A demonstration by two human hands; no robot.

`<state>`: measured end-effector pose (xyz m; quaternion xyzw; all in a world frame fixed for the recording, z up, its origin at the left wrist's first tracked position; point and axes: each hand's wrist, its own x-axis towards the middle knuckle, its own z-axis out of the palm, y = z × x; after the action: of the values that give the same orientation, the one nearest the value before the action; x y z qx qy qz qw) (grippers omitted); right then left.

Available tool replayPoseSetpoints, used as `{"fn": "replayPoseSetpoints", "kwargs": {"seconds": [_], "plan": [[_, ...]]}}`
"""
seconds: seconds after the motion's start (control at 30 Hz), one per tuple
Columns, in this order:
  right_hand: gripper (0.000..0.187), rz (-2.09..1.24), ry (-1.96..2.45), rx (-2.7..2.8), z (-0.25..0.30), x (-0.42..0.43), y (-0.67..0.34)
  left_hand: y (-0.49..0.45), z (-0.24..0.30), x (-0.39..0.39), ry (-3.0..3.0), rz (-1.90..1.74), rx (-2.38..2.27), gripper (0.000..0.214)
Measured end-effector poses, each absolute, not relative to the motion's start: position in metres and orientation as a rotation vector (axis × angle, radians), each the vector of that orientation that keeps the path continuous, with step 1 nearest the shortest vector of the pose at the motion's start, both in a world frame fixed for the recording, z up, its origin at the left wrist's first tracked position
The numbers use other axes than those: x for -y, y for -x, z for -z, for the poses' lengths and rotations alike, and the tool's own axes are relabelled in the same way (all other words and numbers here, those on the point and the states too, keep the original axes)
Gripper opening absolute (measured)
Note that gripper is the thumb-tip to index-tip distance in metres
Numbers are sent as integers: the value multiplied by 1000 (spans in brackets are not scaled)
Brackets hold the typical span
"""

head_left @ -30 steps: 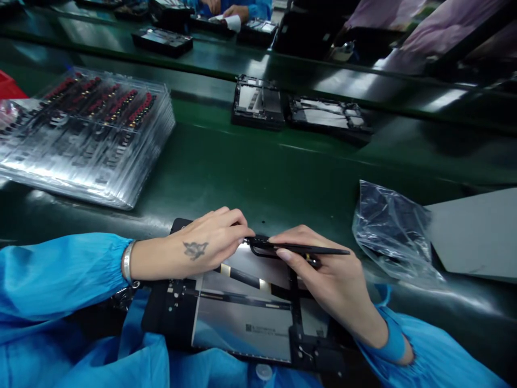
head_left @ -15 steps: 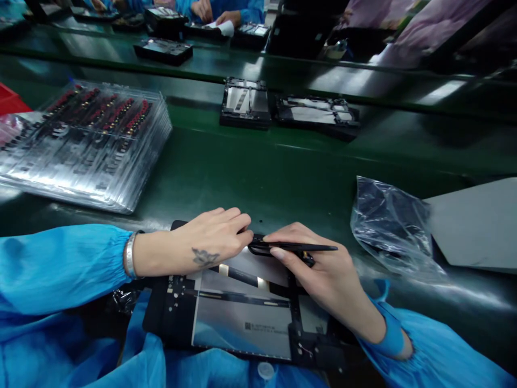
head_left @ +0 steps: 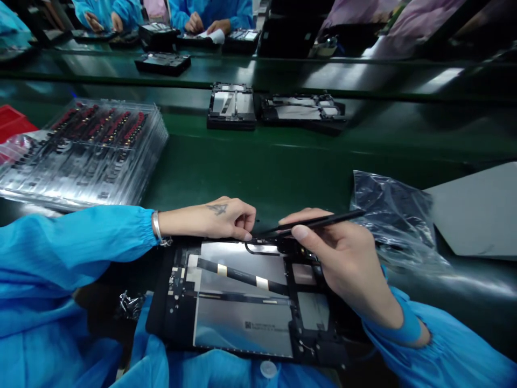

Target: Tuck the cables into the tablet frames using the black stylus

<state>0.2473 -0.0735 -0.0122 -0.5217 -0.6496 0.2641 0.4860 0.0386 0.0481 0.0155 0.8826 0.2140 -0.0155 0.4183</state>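
Tablet (head_left: 242, 318) lies below right hand (head_left: 347, 253), pinching tweezers (head_left: 323, 221); left hand (head_left: 228, 216), half-open, touches its far edge.

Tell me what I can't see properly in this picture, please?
All in the head view:
Part of the black tweezers: covered by the right grip.
Anything inside the left grip: hidden by the hand itself.
Tiny print on the open device: too small to read.
Red container: cut off by the left edge.

Square code (head_left: 247, 325) and tiny print (head_left: 263, 326) on silver panel (head_left: 226, 315), too small to read
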Motion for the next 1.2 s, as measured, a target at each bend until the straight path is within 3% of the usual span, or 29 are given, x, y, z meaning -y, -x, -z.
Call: {"fn": "replayPoseSetpoints", "kwargs": {"seconds": [0.17, 0.33, 0.57, 0.73, 0.83, 1.2], "plan": [[26, -763, 1262, 1422, 14, 73, -249, -38, -18, -51, -2213, 51, -504, 18], [18, -578, 1264, 1721, 11, 74, -242, -28, -17, -39, -2388, -129, -486, 13], [14, -484, 1178, 1852, 21, 78, -237, -6, -3, -19, -2675, -291, -428, 28], [15, -492, 1175, 1866, 20, 78, -237, 0, -10, -10, -2808, -146, -416, 33], [17, -474, 1218, 1817, 14, 77, -238, -6, -15, -14, -2798, -129, -409, 25], [32, -695, 1150, 1240, 17, 64, -252, -33, -37, -42, -2468, 184, -618, 18]]}}
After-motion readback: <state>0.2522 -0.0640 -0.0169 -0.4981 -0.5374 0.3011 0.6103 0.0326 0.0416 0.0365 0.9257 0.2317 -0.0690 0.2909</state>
